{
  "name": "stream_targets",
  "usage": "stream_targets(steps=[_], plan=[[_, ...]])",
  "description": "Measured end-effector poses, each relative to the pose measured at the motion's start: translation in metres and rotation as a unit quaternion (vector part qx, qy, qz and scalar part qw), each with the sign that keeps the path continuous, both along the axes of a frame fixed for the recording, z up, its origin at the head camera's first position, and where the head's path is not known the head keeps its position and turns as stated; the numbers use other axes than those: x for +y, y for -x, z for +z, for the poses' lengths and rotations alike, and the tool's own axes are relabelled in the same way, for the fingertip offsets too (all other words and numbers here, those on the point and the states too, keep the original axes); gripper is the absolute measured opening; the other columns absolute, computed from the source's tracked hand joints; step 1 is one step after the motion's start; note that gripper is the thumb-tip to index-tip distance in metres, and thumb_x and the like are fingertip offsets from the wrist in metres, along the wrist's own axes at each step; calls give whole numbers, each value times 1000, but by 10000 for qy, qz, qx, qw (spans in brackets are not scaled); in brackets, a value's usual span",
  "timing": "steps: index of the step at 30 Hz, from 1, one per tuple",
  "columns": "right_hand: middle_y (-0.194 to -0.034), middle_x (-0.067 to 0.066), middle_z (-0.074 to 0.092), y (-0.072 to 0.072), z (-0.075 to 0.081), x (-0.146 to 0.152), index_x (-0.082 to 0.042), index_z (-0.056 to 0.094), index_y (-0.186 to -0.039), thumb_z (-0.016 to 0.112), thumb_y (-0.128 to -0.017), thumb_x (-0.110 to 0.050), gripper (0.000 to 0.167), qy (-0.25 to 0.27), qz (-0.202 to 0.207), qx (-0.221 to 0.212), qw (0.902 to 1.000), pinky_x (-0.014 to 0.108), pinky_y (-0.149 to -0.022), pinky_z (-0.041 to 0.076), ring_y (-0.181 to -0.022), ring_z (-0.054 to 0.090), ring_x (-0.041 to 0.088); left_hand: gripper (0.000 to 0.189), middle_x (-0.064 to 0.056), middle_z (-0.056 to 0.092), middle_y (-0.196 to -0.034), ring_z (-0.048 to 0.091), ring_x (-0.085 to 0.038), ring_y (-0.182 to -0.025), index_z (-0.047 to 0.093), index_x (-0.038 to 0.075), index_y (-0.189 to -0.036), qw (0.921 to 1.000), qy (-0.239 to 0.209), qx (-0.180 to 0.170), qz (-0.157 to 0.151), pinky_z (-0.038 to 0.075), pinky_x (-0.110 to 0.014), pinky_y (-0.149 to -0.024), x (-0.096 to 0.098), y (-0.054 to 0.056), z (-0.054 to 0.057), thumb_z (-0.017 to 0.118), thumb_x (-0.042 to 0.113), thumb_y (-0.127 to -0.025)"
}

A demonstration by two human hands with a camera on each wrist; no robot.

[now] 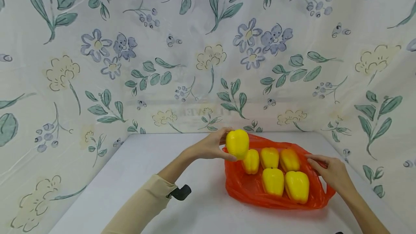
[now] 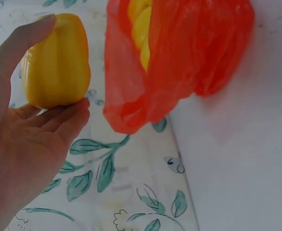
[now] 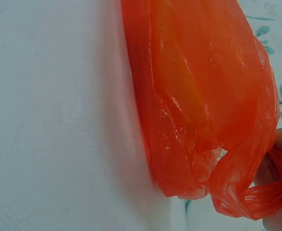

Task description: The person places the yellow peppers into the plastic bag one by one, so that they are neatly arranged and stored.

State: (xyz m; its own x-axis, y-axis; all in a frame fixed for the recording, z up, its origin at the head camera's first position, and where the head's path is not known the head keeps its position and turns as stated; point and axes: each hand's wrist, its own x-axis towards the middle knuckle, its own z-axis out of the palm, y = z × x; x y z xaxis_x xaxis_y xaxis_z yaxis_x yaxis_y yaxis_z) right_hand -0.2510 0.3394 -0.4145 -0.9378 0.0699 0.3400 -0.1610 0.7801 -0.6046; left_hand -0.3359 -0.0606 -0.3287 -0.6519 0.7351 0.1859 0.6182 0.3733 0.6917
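Note:
A yellow bell pepper [image 1: 237, 144] is gripped between the thumb and fingers of my left hand [image 1: 212, 145], held up at the left rim of a red plastic bag [image 1: 242, 189]. In the left wrist view the same bell pepper [image 2: 59, 62] sits between thumb and fingertips, apart from the bag [image 2: 174, 57]. Several more yellow bell peppers [image 1: 273, 181] lie inside the spread bag. At the bag's right side, my right hand [image 1: 334, 172] pinches its edge. The right wrist view shows the bag's twisted handle [image 3: 247, 192] in that hand, which is mostly cut off there.
The bag lies on a white table [image 1: 195, 198]. Behind and beside the table hangs a floral-patterned sheet [image 1: 182, 53]. A black strap with a dark device [image 1: 181, 192] is on the left wrist, at the end of a beige sleeve [image 1: 139, 205].

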Motion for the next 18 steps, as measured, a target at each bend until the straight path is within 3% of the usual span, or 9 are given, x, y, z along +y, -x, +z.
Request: stream_targets(steps=[7, 13, 18], plan=[[-98, 17, 74, -1, 1, -1, -2, 67, -122, 60, -98, -35, 42, -33, -15, -23, 10000, 12, -63, 53, -67, 66, 4, 85, 3, 54, -139, 55, -11, -127, 32, 20, -145, 9994, 156, -135, -292, 48, -30, -105, 16, -3, -9, 83, 31, -78], [-100, 17, 74, -1, 2, 0, -2, 67, -122, 60, -97, -36, 42, 6, -6, -39, 10000, 12, -64, 54, -68, 67, 4, 78, 4, 57, -131, 57, -7, -116, 37, 20, -139, 9988, 315, -204, -303, 53, -29, -99, 25, -7, -21, 83, 33, -77], [-99, 17, 74, -1, 2, 0, -3, 68, -122, 60, -97, -36, 42, 11, -31, -50, 10000, 12, -64, 53, -68, 67, 4, 81, 2, 54, -134, 55, -8, -118, 35, 19, -142, 9983, 458, -249, -251, 52, -30, -101, 30, -9, -27, 82, 32, -78]])
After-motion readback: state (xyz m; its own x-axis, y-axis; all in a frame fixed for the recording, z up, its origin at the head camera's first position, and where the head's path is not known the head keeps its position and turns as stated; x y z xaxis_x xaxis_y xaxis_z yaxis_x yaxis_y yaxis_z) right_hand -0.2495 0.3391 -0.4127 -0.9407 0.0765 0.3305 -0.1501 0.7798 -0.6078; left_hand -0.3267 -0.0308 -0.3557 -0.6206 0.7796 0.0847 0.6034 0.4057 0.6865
